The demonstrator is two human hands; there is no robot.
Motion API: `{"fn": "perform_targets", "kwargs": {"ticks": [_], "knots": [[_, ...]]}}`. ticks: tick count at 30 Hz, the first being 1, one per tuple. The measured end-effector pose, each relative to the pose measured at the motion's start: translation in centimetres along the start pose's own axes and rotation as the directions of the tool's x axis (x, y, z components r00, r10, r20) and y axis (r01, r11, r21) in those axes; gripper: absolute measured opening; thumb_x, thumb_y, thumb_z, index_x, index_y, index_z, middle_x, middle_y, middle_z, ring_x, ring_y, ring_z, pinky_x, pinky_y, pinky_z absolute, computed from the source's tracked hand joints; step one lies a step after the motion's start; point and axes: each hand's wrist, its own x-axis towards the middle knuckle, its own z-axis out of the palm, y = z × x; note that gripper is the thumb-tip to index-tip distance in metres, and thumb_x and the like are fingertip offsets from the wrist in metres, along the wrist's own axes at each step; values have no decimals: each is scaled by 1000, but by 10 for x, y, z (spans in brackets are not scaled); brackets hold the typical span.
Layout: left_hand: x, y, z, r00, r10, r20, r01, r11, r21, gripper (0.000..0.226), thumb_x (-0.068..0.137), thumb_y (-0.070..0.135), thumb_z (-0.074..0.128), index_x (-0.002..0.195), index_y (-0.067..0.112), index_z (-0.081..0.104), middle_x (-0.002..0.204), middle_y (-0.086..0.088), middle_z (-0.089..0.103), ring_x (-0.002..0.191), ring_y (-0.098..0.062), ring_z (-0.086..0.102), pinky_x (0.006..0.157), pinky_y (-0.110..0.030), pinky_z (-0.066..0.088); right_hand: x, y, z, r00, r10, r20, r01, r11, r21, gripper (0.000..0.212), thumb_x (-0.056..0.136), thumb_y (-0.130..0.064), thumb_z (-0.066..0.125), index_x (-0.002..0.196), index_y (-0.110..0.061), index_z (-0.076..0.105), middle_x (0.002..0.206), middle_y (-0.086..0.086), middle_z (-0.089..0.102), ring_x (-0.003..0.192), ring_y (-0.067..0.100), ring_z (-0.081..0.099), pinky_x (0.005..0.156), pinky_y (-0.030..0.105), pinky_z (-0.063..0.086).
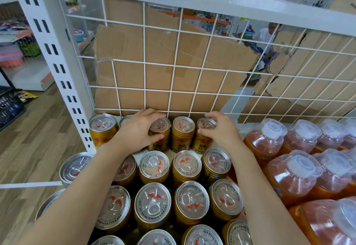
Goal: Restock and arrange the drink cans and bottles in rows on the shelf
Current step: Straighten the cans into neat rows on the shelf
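Several gold drink cans with silver pull-tab lids stand in rows on the white shelf (137, 156). My left hand (138, 131) grips one gold can (159, 136) in the back row, fingers curled round its top. My right hand (219, 129) grips another back-row can (204, 138), thumb and fingers round its rim. One more can (182, 133) stands between those two. The nearer can rows (153, 203) lie under my forearms. Orange drink bottles (269, 140) with clear caps stand in rows on the right.
A white wire grid (192, 75) closes the shelf's back, with brown cardboard (163, 56) behind it. A white slotted upright (57, 61) stands at the left. Wooden floor and a black crate (9, 106) lie further left. A person (267, 36) is beyond the grid.
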Motion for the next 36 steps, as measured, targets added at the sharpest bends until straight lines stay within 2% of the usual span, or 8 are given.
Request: {"fn": "perform_targets", "kwargs": {"ticks": [6,10,16,22,27,32,34,36], "knots": [[2,5,4,979,165,119,-178,978,110,50,92,25,54,139,35,40,146,10,37,136,-13,26,111,-36,27,1,4,1,1000,3,-8,-2,994,110,59,73,-26,78,125,-21,51,126,2,55,112,20,51,84,28,37],[3,5,8,971,162,173,-182,977,108,49,96,21,48,140,38,36,150,12,30,140,-12,21,112,-43,24,2,5,0,1000,-6,4,5,992,124,56,74,-22,78,123,-22,52,126,2,55,111,18,51,83,27,36],[5,3,10,971,161,174,-180,979,95,49,95,19,49,140,38,37,150,12,31,139,-13,22,113,-42,23,3,5,1,999,-32,33,27,991,132,53,77,-18,75,123,-23,49,126,2,53,109,16,49,84,26,35],[4,3,10,974,154,166,-167,984,68,50,94,19,51,139,38,39,149,12,32,139,-13,22,113,-40,23,3,5,3,1000,-12,9,10,986,164,57,76,-17,75,126,-22,47,128,6,47,119,21,46,89,28,37],[3,4,8,975,136,175,-150,986,70,49,95,21,49,140,38,37,150,13,31,139,-12,22,114,-39,21,3,1,6,1000,-17,17,16,999,46,61,80,-20,71,133,-23,40,135,6,43,122,23,45,87,28,38],[6,13,-2,964,67,257,-89,993,73,49,95,28,50,141,37,35,152,9,28,139,-11,24,112,-29,20,-6,-14,-6,995,-59,-80,30,944,-329,58,86,-40,61,135,-20,38,131,8,49,116,28,50,87,39,44],[4,21,-14,961,21,276,-41,997,67,48,95,29,51,141,33,37,151,5,29,137,-13,28,110,-29,25,-13,-24,-14,991,-68,-118,22,933,-360,56,88,-41,58,135,-19,38,130,8,51,115,28,52,88,40,45],[-6,30,-27,975,-17,222,-7,994,106,48,94,32,52,140,29,39,150,3,33,135,-15,32,110,-31,28,-25,-33,-24,985,-93,-145,40,942,-334,55,88,-41,56,135,-21,38,130,6,50,116,27,50,88,40,45]]}}
